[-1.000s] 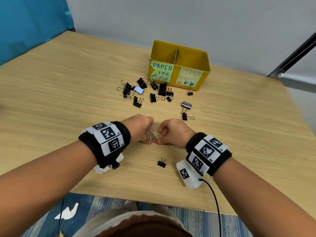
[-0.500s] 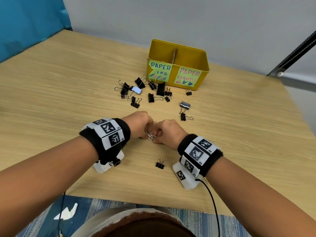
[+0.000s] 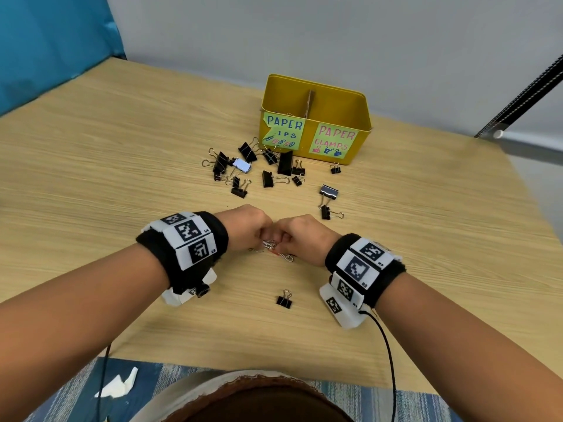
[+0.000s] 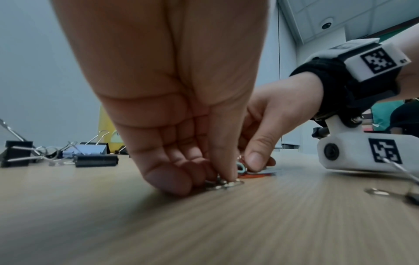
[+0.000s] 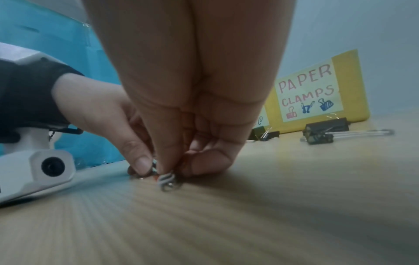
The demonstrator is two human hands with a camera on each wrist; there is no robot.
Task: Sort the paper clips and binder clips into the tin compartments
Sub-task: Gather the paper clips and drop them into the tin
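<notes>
Both the left hand [image 3: 248, 228] and right hand [image 3: 300, 239] pinch the paper clips [image 3: 272, 246] between them: light, slippery wire, best gathered by fingertips.

I read this as an office or a lab's recording corner: I am looking at a pale wood-grain table [image 3: 91, 184] pushed against a plain grey wall [image 3: 304, 35], with a blue partition panel [image 3: 45, 41] at its left edge and striped blue carpet [image 3: 426, 403] below. The left wrist view shows me a panelled ceiling [image 4: 317, 16] with a small dome fixture [image 4: 326, 25] set in it, which suits a workplace rather than a home. Stationery fits that too, with black binder clips [image 3: 268, 178] scattered before a yellow tin [image 3: 362, 117] carrying handwritten labels.
</notes>
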